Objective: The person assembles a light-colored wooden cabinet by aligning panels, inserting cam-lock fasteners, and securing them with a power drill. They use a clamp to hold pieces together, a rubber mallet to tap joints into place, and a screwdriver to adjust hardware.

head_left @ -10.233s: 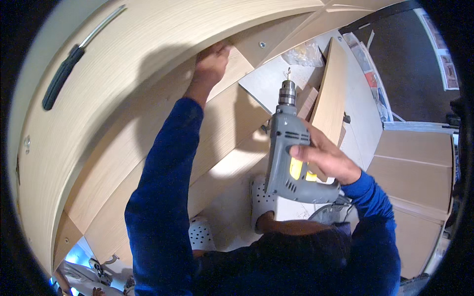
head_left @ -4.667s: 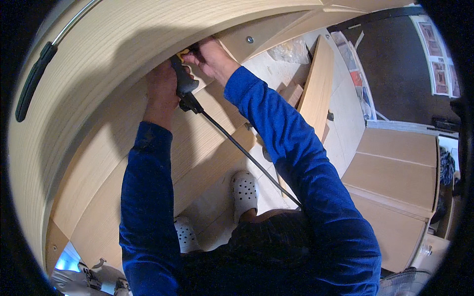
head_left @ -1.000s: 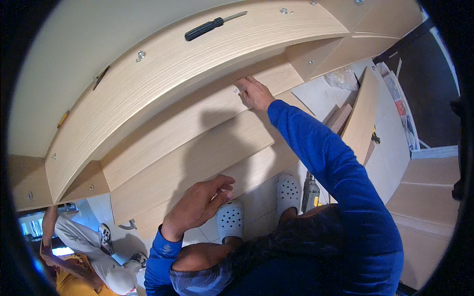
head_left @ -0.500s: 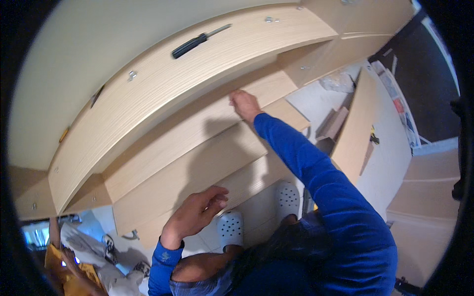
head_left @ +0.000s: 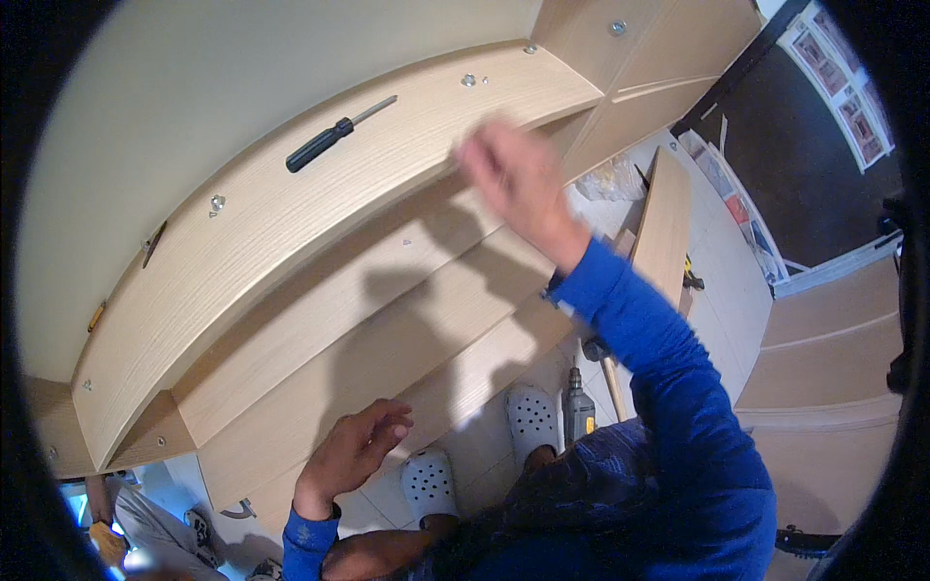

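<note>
Screwdriver (head_left: 327,141) left of nearer right hand (head_left: 521,184), long axis slanting up-right; right fingers blurred, can't tell; left hand (head_left: 351,453) half-curled, empty

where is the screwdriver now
In the head view, the screwdriver lies on the wooden board, upper left of centre, between two metal fittings, left of the right hand.

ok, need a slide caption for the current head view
Blurred right hand near upper wooden shelf bearing a black-handled screwdriver; left hand lower, loosely curled; drill near white clogs.
</note>
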`<state>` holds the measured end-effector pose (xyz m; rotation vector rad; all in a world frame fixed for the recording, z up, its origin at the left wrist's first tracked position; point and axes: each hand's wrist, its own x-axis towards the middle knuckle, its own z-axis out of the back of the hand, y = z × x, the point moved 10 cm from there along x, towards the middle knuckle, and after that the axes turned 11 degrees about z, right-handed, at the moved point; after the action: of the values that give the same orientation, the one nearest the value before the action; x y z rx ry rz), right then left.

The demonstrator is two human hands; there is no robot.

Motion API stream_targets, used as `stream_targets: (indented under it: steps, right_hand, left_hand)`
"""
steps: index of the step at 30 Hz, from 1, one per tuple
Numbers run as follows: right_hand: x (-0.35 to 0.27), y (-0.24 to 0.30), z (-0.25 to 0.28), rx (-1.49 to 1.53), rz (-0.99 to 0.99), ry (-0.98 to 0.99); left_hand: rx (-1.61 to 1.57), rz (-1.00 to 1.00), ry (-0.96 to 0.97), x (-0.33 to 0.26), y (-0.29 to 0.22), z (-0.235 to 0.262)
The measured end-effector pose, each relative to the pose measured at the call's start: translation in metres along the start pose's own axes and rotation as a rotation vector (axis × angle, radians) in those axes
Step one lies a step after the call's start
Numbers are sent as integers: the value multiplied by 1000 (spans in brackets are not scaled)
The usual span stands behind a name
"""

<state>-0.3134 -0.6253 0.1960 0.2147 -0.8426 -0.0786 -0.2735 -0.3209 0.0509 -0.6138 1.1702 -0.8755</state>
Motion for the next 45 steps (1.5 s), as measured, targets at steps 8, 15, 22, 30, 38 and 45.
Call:
stream_targets:
  steps: [8, 15, 22, 30, 38, 45]
  right_hand:
    - [81, -96, -1, -52, -173, 311]
    - [84, -111, -11, -121, -92, 414]
    - [64, -39, 40, -108, -152, 140]
    - [-111, -32, -217, 102, -196, 514]
    - [-153, -45, -245, 270, -215, 374]
    - [-160, -43, -112, 550, -475, 265]
  left_hand:
    - [79, -29, -6, 29, -46, 11]
    - [82, -32, 41, 35, -34, -6]
    - [48, -14, 68, 27, -14, -5]
    - [-30, -38, -169, 68, 9, 19]
    - [-92, 100, -434, 195, 50, 81]
    - [-461, -82, 16, 252, -32, 15]
